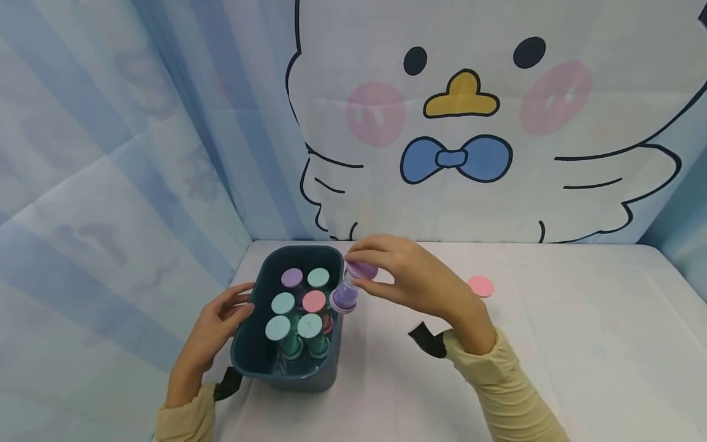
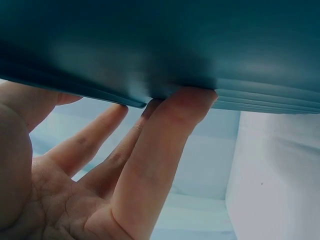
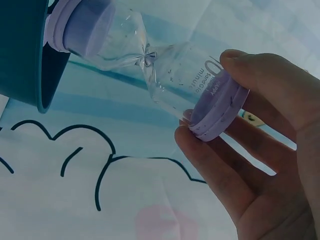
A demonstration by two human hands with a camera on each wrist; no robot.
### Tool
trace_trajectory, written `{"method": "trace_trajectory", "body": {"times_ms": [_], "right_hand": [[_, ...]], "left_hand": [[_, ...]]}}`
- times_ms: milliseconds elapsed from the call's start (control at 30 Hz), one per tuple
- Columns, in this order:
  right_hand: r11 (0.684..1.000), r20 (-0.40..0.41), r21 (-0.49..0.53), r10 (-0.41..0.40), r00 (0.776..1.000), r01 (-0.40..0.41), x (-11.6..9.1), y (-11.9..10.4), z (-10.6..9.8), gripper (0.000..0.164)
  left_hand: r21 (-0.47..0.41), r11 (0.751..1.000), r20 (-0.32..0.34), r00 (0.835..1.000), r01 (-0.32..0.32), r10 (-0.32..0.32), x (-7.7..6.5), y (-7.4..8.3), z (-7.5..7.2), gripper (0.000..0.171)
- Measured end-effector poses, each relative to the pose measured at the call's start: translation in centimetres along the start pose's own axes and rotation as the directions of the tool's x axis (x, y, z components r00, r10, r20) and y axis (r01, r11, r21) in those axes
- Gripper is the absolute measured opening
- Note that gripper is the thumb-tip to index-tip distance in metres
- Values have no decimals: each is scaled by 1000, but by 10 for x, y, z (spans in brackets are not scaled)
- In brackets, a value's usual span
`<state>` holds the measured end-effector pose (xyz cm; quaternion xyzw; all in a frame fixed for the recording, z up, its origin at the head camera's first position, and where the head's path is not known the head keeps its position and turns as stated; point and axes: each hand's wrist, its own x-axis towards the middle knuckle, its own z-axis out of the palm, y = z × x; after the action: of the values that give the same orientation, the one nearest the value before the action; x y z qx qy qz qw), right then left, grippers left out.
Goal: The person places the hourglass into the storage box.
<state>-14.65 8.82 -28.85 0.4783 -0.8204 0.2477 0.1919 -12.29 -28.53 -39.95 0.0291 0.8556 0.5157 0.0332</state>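
Note:
My right hand (image 1: pixel 405 273) pinches a purple sand timer (image 3: pixel 150 65) by one end cap, between thumb and fingers. The timer has a clear pinched waist, purple sand and printed lettering; it tilts at the right rim of a dark teal bin (image 1: pixel 259 362), its far end overlapping that rim. Inside the bin stand several more sand timers: one with a purple cap (image 1: pixel 292 278), one with a pink cap (image 1: pixel 314 301), others with mint green caps (image 1: pixel 278 328). My left hand (image 1: pixel 212 328) rests its fingertips against the bin's left side, fingers (image 2: pixel 155 155) extended to the wall near the rim.
A pink disc (image 1: pixel 481 286) lies on the white table (image 1: pixel 596 344), beyond my right forearm. A blue and white curtain (image 1: pixel 99 184) hangs at the left, and a cartoon-printed cloth (image 1: pixel 458 209) stands behind the table. Dark wrist mounts (image 1: pixel 428 341) stick out beside my sleeves.

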Motion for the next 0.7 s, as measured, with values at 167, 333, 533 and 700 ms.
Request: {"method": "trace_trajectory", "body": {"times_ms": [167,333,533,700], "right_hand": [[1000,15,2,-19,1000,19,7,-8,9,32],[999,26,34,-44,999,43,12,-14,17,30],[996,28,56,-75,997,73,15,-17,27,29],[993,38,67,-100,994,97,17,-20,34,29]], "left_hand": [[4,1000,2,1000,-3,3,0,1,0,55],[2,1000,2,1000,-7,7,0,1,-1,55],[-3,1000,0,1000,-10,10,-1,1,0,55],[1,1000,-2,1000,-11,11,-1,0,0,54]]}}
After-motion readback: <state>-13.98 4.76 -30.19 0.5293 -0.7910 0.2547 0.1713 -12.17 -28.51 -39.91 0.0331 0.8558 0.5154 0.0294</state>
